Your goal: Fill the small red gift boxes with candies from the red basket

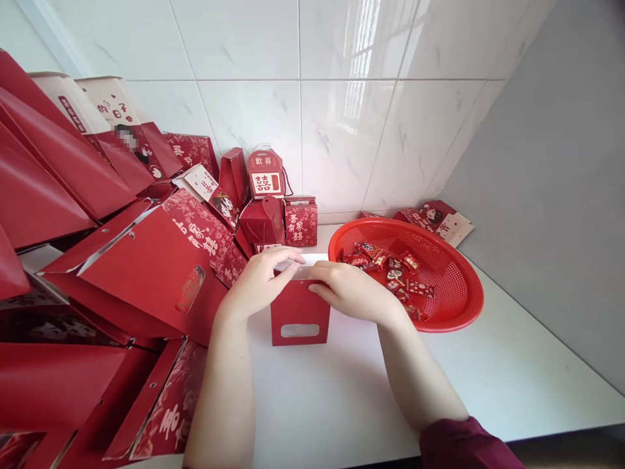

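A small red paper gift box (300, 306) stands upright on the white tabletop (312, 404), with a pale rounded slot low on its front panel. Its top is spread apart, showing a white inside. My left hand (258, 280) grips the upper left edge, thumb bent over the opening and fingers reaching along the far side. On the upper right edge, my right hand (354, 286) is closed with its thumb against the front panel and its fingers over the rim. Both hands hide part of the opening, so the contents cannot be made out.
A red plastic basket (469, 303) with several wrapped candies (410, 260) stands close on the right. Red boxes (127, 260) pile high on the left. Small finished-looking boxes (266, 172) stand by the tiled wall (249, 39); flat ones (439, 218) lie behind the basket.
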Demonstrator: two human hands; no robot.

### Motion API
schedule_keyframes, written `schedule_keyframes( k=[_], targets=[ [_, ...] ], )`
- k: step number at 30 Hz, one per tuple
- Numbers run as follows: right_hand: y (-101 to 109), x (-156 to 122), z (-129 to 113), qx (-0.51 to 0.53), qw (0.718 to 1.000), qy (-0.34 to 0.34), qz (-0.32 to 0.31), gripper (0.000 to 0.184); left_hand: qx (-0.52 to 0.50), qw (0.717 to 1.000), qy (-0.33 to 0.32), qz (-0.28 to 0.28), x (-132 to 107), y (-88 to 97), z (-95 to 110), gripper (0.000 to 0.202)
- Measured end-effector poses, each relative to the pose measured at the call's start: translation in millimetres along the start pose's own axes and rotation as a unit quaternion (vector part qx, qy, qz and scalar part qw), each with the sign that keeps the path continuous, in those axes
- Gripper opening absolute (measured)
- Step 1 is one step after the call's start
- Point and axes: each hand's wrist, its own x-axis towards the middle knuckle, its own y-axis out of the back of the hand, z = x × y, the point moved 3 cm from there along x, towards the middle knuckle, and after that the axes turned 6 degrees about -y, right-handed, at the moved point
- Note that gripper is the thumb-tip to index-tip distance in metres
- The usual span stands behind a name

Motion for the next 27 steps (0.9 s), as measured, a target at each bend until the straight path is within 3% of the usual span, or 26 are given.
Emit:
schedule_keyframes(
  k=[4,9,13,15,18,19,23,27],
  targets=[
    [6.6,-1.6,0.5,0.013,1.000,0.005,0.020,0.028,0.000,0.999,-0.028,-0.020,-2.4,2.8,12.2,0.027],
    [-2.4,3.6,4.0,-0.012,1.000,-0.007,0.000,0.026,0.012,0.999,0.012,-0.050,-0.1,-2.9,1.3,0.032],
    [-2.5,-1.3,2.6,0.028,0.998,-0.007,-0.054,0.021,-0.019,0.988,0.042,-0.144,-3.9,-11.6,-12.0,0.031],
    [10.7,-8.2,6.9,0.063,0.998,-0.018,-0.016,0.023,-0.034,0.982,0.051,-0.177,-7.6,-12.3,-15.3,0.033],
    [40.1,-12.7,35.0,0.026,0.990,-0.124,0.066,0.026,-0.029,0.979,0.081,-0.183,-11.3,-9.8,-18.0,0.038],
    [48.8,-9.8,49.4,-0.015,0.983,-0.170,0.062,0.027,-0.026,0.979,0.085,-0.183,-11.7,-9.6,-18.5,0.040],
    [67.8,24.5,113.2,-0.174,0.927,-0.322,-0.080,0.026,-0.011,0.979,0.079,-0.188,-9.9,-15.5,-21.7,0.047],
    [59.7,54.5,149.3,-0.207,0.898,-0.374,-0.102,0.023,-0.022,0.977,0.049,-0.205,-7.6,-25.0,-24.4,0.057]
  ],
)
